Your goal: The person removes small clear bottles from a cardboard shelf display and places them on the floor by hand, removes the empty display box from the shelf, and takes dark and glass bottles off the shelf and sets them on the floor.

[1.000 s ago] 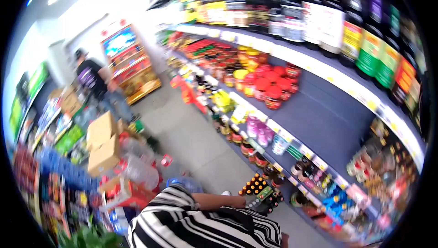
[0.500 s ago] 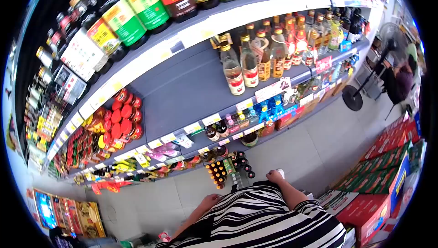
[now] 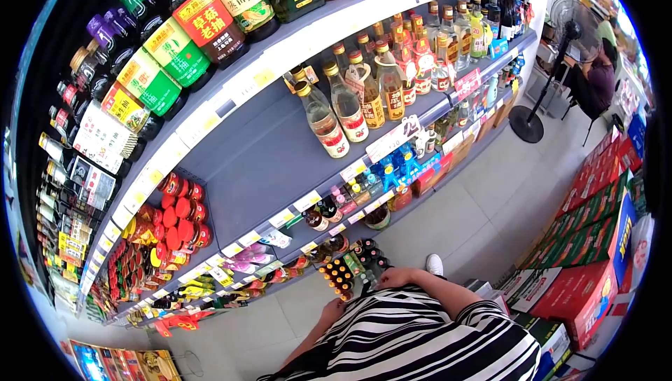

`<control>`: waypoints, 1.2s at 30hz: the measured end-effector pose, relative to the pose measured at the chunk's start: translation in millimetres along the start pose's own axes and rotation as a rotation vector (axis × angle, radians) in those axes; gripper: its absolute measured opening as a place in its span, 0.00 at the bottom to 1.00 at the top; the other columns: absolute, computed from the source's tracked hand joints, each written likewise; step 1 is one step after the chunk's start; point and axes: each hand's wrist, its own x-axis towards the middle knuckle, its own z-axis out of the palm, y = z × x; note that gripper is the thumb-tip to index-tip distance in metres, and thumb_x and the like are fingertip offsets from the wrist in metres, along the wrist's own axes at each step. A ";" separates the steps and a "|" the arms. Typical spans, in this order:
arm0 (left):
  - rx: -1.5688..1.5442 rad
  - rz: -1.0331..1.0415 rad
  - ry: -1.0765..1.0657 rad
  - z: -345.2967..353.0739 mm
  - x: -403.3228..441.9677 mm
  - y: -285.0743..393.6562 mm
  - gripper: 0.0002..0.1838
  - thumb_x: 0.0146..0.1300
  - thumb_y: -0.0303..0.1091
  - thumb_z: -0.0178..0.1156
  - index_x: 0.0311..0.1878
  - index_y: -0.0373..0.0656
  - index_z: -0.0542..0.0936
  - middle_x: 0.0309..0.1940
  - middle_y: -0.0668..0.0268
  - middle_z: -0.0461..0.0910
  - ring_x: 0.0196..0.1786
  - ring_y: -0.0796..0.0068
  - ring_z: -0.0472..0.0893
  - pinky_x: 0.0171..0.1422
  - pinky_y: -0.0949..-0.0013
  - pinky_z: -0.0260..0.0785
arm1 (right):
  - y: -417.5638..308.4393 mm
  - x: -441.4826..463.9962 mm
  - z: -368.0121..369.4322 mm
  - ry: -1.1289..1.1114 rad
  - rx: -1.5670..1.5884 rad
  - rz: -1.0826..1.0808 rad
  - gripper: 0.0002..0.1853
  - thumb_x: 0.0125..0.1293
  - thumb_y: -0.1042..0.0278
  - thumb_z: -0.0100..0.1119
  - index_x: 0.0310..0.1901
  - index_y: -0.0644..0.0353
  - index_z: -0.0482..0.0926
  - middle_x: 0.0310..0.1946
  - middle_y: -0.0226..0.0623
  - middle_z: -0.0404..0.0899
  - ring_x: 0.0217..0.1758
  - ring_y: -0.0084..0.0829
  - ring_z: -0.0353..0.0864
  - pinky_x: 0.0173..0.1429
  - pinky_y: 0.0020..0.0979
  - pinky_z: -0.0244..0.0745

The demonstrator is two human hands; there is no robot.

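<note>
My left hand (image 3: 333,310) is low in front of my striped shirt, beside yellow-capped bottles (image 3: 340,276) grouped on the floor. Its fingers look loosely apart, and I see nothing in them. Close to dark-capped bottles (image 3: 367,249) stands my right hand (image 3: 393,279), its fingers partly extended. Nothing shows in it, though its fingertips are small in view. Between the two bottle groups are a green-labelled pack (image 3: 352,260) and some clear bottles, partly hidden by my body.
A grey shelf (image 3: 241,164) carries clear liquor bottles (image 3: 326,125) and red-lidded jars (image 3: 183,209). Soy sauce bottles (image 3: 210,20) line the level above. Stacked red cartons (image 3: 574,304) stand at right. Farther back are a standing fan (image 3: 542,94) and a seated person (image 3: 600,76).
My right hand has moved left and down, closer to the floor bottles. My left hand is slightly lower. The view has shifted, and my white shoe shows more fully.
</note>
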 end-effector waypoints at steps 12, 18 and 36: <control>-0.162 0.167 0.077 -29.9 -14.3 61.8 0.09 0.60 0.36 0.56 0.38 0.41 0.74 0.33 0.56 0.78 0.34 0.61 0.79 0.39 0.63 0.72 | 36.9 30.3 12.3 0.096 -0.169 -0.041 0.19 0.55 0.50 0.62 0.29 0.62 0.79 0.29 0.49 0.78 0.33 0.44 0.78 0.38 0.43 0.71; -0.329 0.169 -0.069 -28.9 -19.9 71.9 0.12 0.61 0.38 0.58 0.44 0.42 0.76 0.35 0.59 0.80 0.38 0.67 0.81 0.43 0.67 0.73 | 30.6 23.1 13.4 0.111 -0.075 0.054 0.20 0.57 0.49 0.60 0.32 0.62 0.80 0.30 0.47 0.79 0.32 0.43 0.78 0.39 0.39 0.71; -0.283 -0.036 0.100 5.3 -57.4 31.2 0.12 0.59 0.39 0.55 0.37 0.40 0.76 0.31 0.51 0.80 0.36 0.49 0.79 0.40 0.55 0.71 | 24.1 -2.2 25.7 0.115 -0.027 0.238 0.17 0.59 0.56 0.62 0.28 0.64 0.77 0.22 0.35 0.78 0.26 0.23 0.73 0.33 0.29 0.69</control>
